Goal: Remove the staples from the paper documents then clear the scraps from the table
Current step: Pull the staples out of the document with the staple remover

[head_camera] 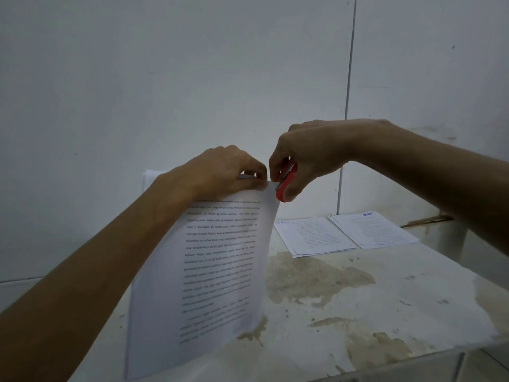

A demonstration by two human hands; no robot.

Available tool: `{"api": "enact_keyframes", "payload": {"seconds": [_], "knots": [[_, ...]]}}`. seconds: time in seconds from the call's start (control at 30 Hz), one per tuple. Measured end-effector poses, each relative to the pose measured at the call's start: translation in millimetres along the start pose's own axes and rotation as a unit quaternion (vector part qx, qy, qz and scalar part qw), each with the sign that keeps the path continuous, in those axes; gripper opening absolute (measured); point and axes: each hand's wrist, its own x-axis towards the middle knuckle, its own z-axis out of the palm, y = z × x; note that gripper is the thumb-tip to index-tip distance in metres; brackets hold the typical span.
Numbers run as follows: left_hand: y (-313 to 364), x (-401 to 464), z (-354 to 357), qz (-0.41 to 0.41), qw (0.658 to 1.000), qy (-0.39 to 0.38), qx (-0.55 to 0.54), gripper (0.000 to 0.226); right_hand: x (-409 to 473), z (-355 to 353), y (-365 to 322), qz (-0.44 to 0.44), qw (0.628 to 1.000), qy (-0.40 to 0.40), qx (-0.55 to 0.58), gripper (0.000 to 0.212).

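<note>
A stapled paper document [217, 271] with printed text hangs upright above the table, lifted by its top edge. My left hand [220, 169] pinches that top edge near the upper right corner. My right hand [311, 155] grips a small red staple remover [286, 183], whose jaws sit at the document's top right corner. The staple itself is hidden by fingers and tool. Two more documents lie flat at the back of the table: a left one [311, 235] and a right one [377, 230].
The white table [358, 299] is stained with brownish patches across its middle and front. A pale wall rises directly behind it. Another white sheet edge [150, 177] peeks out behind my left wrist. The table's front edge runs along the lower right.
</note>
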Motion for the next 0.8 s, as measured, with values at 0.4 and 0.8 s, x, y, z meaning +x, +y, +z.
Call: {"api": "enact_keyframes", "payload": {"seconds": [0.4,0.8], "knots": [[4.0,2.0,-0.2,0.015,1.000,0.003,0.007,0.027,-0.6,2.9,0.4,-0.008,0.998,0.022,-0.065,0.047],[-0.8,0.9,7.3,0.021,0.999,0.029,-0.011,0.022,-1.1,12.9,-2.0,-0.024,0.986,0.081,-0.147,0.036]]}}
